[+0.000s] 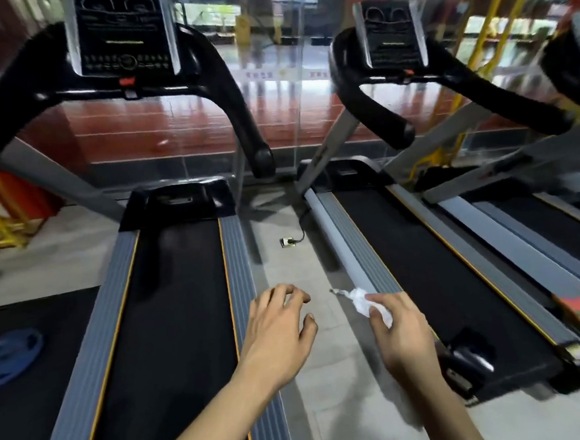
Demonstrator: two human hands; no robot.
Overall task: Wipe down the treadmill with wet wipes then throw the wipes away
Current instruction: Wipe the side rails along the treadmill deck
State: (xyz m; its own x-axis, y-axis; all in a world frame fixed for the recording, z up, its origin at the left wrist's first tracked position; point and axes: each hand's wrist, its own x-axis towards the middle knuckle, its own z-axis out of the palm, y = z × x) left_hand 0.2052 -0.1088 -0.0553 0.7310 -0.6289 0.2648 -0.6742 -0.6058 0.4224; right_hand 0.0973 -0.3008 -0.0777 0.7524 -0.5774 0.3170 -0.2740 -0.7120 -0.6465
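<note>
Two black treadmills stand side by side, one on the left (180,296) and one on the right (439,271), each with a grey side rail and a console up top. My right hand (403,332) pinches a crumpled white wet wipe (363,300) just beside the right treadmill's left rail (349,246). My left hand (279,330) hovers over the floor gap between the machines with loosely curled fingers, holding nothing.
A floor socket with a plugged cable (288,242) lies in the tiled gap between the treadmills. A blue weight plate (11,356) lies on a black mat at the left. A third treadmill (556,221) stands at the far right. Glass panels stand ahead.
</note>
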